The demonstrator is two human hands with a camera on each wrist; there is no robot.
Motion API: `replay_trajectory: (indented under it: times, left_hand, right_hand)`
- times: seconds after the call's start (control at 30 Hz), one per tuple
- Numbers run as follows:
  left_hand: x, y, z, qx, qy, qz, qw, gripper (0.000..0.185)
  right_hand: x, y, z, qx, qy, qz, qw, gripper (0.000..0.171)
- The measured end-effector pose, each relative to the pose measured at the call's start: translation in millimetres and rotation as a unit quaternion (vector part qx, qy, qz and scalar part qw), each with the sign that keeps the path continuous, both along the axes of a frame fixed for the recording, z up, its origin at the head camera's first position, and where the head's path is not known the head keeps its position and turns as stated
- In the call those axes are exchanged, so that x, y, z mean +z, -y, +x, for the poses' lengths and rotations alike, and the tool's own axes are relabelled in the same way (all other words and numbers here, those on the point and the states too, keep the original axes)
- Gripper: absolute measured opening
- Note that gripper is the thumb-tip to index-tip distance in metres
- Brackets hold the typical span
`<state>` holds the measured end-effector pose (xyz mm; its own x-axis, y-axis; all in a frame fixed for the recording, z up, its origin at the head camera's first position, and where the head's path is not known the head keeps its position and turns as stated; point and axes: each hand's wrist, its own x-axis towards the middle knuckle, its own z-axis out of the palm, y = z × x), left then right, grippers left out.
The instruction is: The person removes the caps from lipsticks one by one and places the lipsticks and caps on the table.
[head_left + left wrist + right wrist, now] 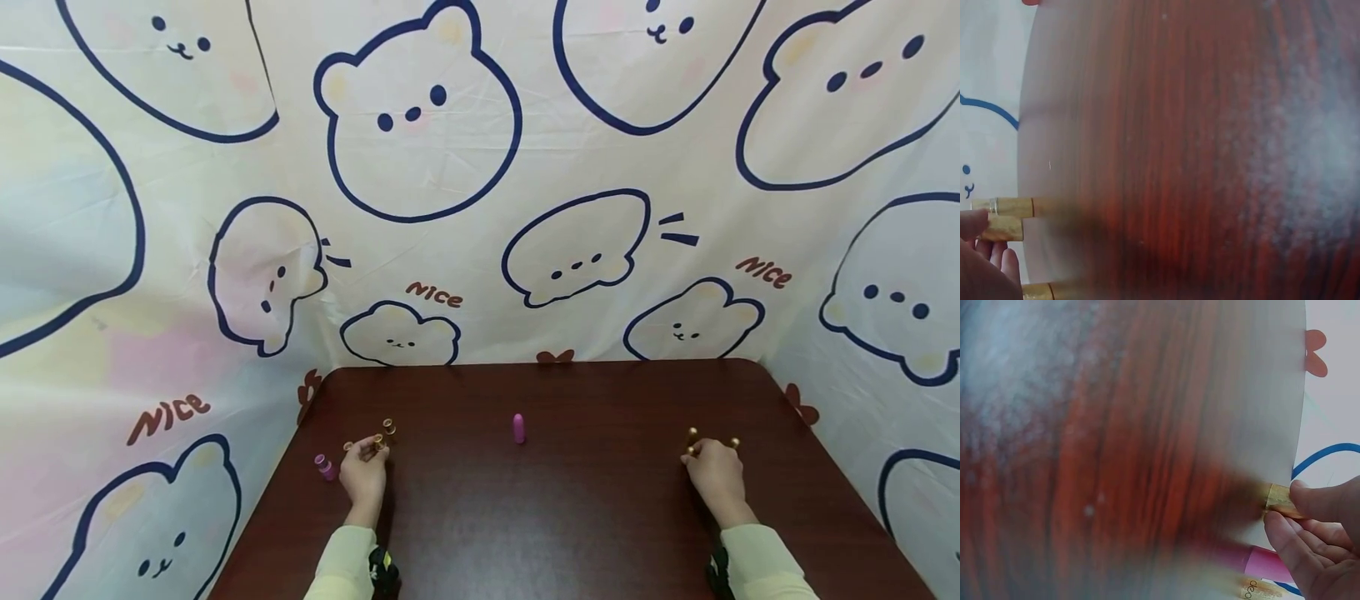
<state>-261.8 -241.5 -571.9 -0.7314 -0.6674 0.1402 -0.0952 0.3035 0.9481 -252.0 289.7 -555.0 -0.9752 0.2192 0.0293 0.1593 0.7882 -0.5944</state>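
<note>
Left hand pinches a gold tube at its 12 o'clock; right hand curls round gold tubes on the surface.

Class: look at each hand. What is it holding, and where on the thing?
Right hand pinches a gold tube at its end. Left hand touches gold tubes; the exact grip cannot be told.

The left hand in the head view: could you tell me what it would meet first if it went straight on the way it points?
Probably the small gold tubes at the left hand's fingertips; beyond them, bare dark wooden table.
</note>
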Motion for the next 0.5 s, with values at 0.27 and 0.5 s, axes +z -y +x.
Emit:
replay_trajectory:
  times: [0.27, 0.5]
  left_hand:
    - [-6.7, 4.1, -1.6, 0.004, 0.012, -0.016, 0.9998, 0.022]
    - [-8.1, 5.4, -1.8, 0.004, 0.023, -0.002, 0.9997, 0.023]
  right_hand:
    - [-4.5, -1.2, 0.0, 0.013, -0.011, 0.006, 1.000, 0.020]
    - [-6.5, -4.3, -0.9, 0.018, -0.021, 0.012, 1.000, 0.021]
